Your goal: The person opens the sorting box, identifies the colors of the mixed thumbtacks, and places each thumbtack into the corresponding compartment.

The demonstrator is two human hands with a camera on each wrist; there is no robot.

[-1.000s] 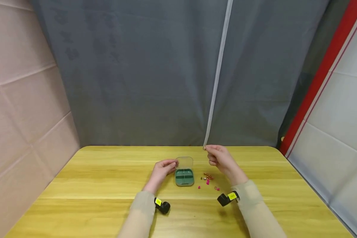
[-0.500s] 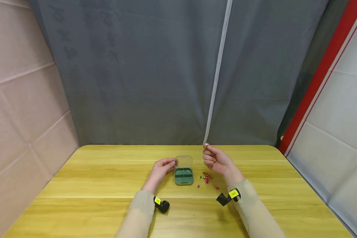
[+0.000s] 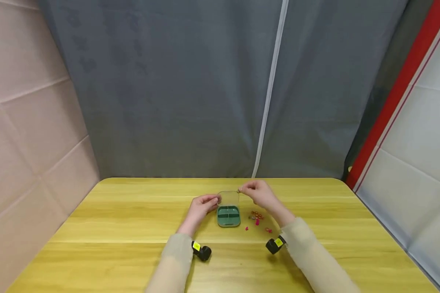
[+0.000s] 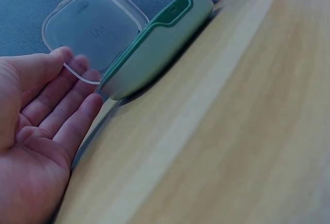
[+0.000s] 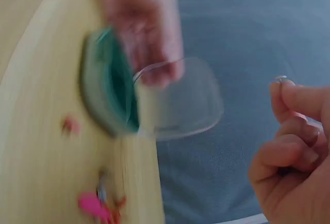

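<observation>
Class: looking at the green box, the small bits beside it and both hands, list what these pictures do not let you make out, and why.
- Item pinched by the right hand: too small, blurred in the right wrist view.
- Green box compartments' contents: too small in the head view; left wrist view shows only its outside.
- Pink pieces: tiny, shapes unclear.

My yellow wooden table carries a green case with its clear lid raised, and small pink beads just beside it.

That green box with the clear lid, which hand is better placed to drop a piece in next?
Probably the right hand: it pinches a tiny piece just beside the open lid. The left hand steadies that lid's edge.
</observation>
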